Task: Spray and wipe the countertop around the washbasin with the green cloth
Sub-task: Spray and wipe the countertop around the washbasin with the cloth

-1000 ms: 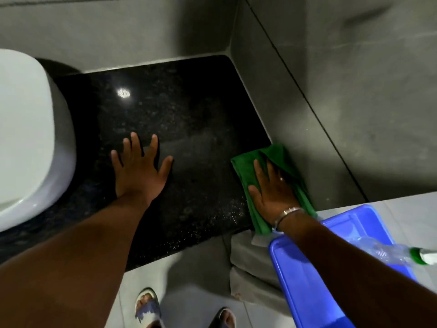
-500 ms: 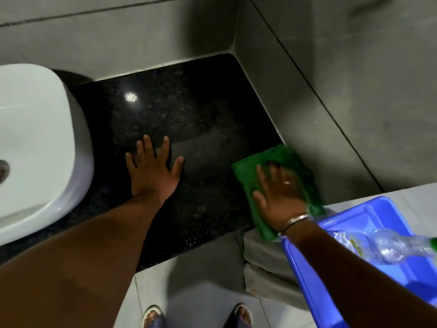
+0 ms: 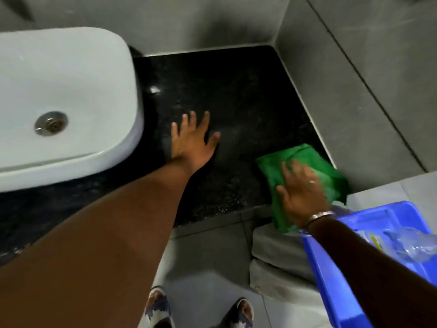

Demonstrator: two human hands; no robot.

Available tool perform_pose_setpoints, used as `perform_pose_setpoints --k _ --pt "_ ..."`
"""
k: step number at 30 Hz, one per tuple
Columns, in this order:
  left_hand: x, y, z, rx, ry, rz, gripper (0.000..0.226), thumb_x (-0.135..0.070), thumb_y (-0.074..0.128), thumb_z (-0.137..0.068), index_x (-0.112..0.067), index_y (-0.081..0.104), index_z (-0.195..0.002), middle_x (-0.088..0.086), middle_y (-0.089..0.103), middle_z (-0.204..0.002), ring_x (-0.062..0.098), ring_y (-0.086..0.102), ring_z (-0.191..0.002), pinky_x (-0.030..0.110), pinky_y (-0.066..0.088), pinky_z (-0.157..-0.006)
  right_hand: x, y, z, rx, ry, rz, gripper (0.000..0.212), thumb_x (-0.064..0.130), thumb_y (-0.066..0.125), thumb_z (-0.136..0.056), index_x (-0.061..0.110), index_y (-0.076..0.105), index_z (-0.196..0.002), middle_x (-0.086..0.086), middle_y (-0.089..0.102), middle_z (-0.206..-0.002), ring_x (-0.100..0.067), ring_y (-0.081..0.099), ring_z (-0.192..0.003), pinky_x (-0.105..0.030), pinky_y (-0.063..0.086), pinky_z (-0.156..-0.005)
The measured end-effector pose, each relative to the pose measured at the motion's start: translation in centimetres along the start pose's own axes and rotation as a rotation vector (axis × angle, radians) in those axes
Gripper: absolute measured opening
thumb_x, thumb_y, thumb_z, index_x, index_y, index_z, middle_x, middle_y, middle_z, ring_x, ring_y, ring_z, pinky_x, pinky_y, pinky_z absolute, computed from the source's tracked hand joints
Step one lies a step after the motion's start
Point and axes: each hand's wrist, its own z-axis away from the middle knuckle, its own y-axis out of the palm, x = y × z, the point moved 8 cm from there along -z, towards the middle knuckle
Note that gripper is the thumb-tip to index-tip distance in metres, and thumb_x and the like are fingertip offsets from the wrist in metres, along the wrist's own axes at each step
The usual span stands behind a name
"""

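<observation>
Both hands lie flat, fingers spread, gripping nothing: the left hand [image 3: 192,142] presses the black tabletop [image 3: 236,95] just beside the white washbasin [image 3: 71,91], while the right hand [image 3: 301,195] presses on the green cloth [image 3: 305,157] at the tabletop's front right corner, near a blue tub [image 3: 331,280].

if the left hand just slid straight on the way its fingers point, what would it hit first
Probably nothing but bare black countertop until the grey back wall. The left hand lies flat, fingers aimed up and slightly right, passing clear of the washbasin.
</observation>
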Motion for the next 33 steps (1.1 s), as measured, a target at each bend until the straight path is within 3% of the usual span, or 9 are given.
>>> perform_pose_setpoints --k 4,7,13,16,20,23,27,30,33 --pt "2.4 -1.7 7.1 0.001 0.127 0.175 0.073 -0.068 0.026 -0.09 -0.033 0.015 -0.153 0.006 0.014 -0.165 0.028 0.003 -0.152 0.051 -0.003 -0.119 -2.6 0.0 0.3 0.071 0.167 0.033 0.077 0.05 0.018 -0.084 0.005 0.035 -0.143 -0.034 0.033 -0.147 -0.054 0.034 -0.129 -0.058 0.028 -0.106" --pt "8.7 -4.0 13.2 -0.014 0.082 0.183 0.068 -0.064 0.029 -0.092 -0.031 0.026 -0.152 0.004 0.025 -0.162 0.024 0.012 -0.151 0.045 0.003 -0.121 0.5 0.0 0.8 0.048 0.219 -0.038 0.08 0.052 0.019 -0.082 0.003 0.035 -0.143 -0.038 0.033 -0.145 -0.057 0.03 -0.131 -0.062 0.023 -0.108" --pt "24.6 -8.6 21.5 -0.079 -0.191 -0.036 0.07 -0.06 0.031 -0.092 -0.019 0.037 -0.148 0.009 0.034 -0.158 0.029 0.023 -0.149 0.048 0.013 -0.121 15.7 1.0 2.1 0.076 0.037 -0.039 0.08 0.054 0.023 -0.081 0.009 0.029 -0.146 -0.032 0.034 -0.146 -0.051 0.029 -0.132 -0.057 0.019 -0.112" --pt "31.0 -10.4 22.5 -0.145 -0.435 -0.092 0.08 -0.061 0.037 -0.093 -0.008 0.026 -0.151 0.016 0.027 -0.16 0.037 0.018 -0.148 0.052 0.01 -0.12 24.2 2.1 3.5 0.072 -0.058 -0.072 0.075 0.051 0.033 -0.082 0.01 0.036 -0.144 -0.029 0.04 -0.144 -0.05 0.035 -0.129 -0.057 0.021 -0.111" --pt "37.4 -11.4 21.9 -0.15 -0.614 -0.074 0.095 -0.066 0.035 -0.09 0.002 0.014 -0.151 0.025 0.018 -0.16 0.038 0.01 -0.15 0.049 0.005 -0.123 25.7 2.7 3.3 0.084 -0.186 -0.027 0.072 0.051 0.032 -0.085 0.005 0.043 -0.14 -0.032 0.047 -0.137 -0.053 0.045 -0.12 -0.059 0.034 -0.104" --pt "39.7 -10.9 21.4 -0.103 -0.604 -0.06 0.099 -0.068 0.035 -0.088 0.004 0.013 -0.151 0.027 0.014 -0.16 0.038 0.007 -0.15 0.048 0.005 -0.123 21.7 2.3 2.6 0.049 -0.089 0.025 0.072 0.049 0.031 -0.086 0.001 0.044 -0.138 -0.036 0.046 -0.135 -0.055 0.047 -0.117 -0.06 0.039 -0.1" --pt "39.6 -10.5 21.6 -0.187 -0.518 -0.061 0.1 -0.07 0.03 -0.083 0.004 0.021 -0.149 0.03 0.022 -0.157 0.04 0.014 -0.149 0.05 0.007 -0.123 22.4 1.9 2.9 -0.058 0.13 -0.007 0.069 0.043 0.031 -0.088 -0.002 0.038 -0.14 -0.042 0.039 -0.137 -0.057 0.038 -0.124 -0.062 0.028 -0.107" --pt "40.0 -10.1 21.3 -0.179 -0.538 -0.065 0.1 -0.073 0.03 -0.08 0.0 0.025 -0.149 0.027 0.026 -0.157 0.038 0.014 -0.149 0.052 0.008 -0.122 29.2 2.3 4.2 -0.118 0.145 -0.047 0.068 0.042 0.036 -0.084 0.003 0.039 -0.14 -0.036 0.042 -0.137 -0.055 0.038 -0.123 -0.06 0.028 -0.107" --pt "39.9 -10.0 21.4 -0.17 -0.561 -0.081 0.1 -0.074 0.03 -0.079 -0.002 0.026 -0.149 0.024 0.027 -0.157 0.036 0.013 -0.15 0.057 0.005 -0.121 38.9 3.9 5.9 -0.081 -0.006 -0.08 0.07 0.047 0.043 -0.08 0.012 0.042 -0.141 -0.028 0.046 -0.139 -0.05 0.037 -0.128 -0.058 0.026 -0.109"
